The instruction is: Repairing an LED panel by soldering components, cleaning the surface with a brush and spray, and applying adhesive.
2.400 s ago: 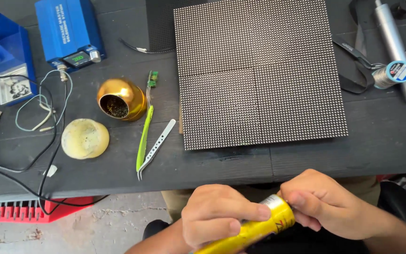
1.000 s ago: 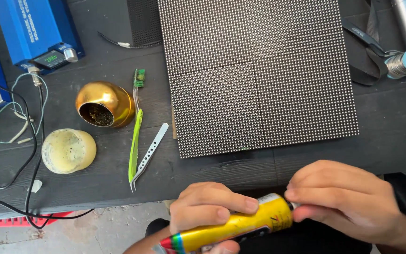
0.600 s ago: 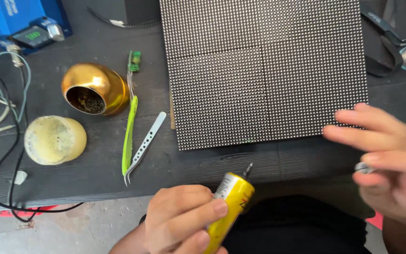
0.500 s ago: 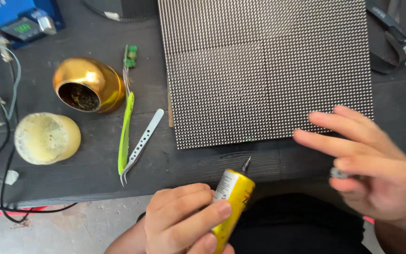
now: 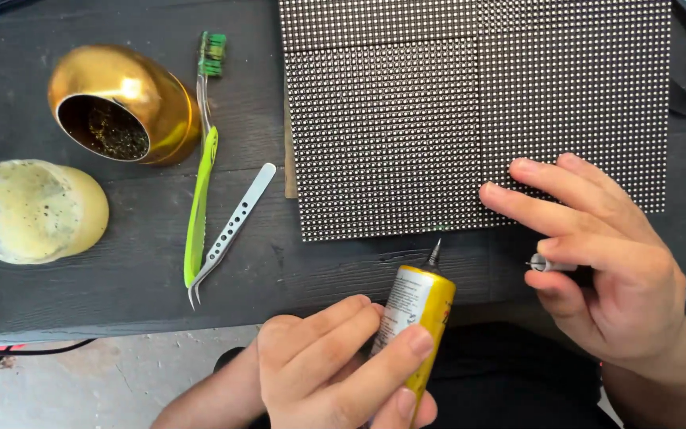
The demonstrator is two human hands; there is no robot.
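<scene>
My left hand [image 5: 335, 367] grips a yellow glue tube [image 5: 418, 311] near the table's front edge; its thin metal nozzle is bare and points up toward the panel. My right hand [image 5: 601, 258] hovers over the lower right part of a large dark dotted LED panel [image 5: 438, 111], fingers spread, with a small grey cap [image 5: 547, 263] pinched between thumb and a finger. The nozzle tip sits just below the panel's front edge, apart from it.
Left of the panel lie silver tweezers [image 5: 232, 230] and a green toothbrush [image 5: 200, 183]. A gold tilted cup [image 5: 125, 103] and a pale yellow round container [image 5: 33, 210] stand further left. The dark table [image 5: 121, 294] ends just before my hands; concrete floor shows below.
My right hand pulled the cap off the tube and moved right and up over the panel. The tube now has its nozzle bare. The view has come closer to the table.
</scene>
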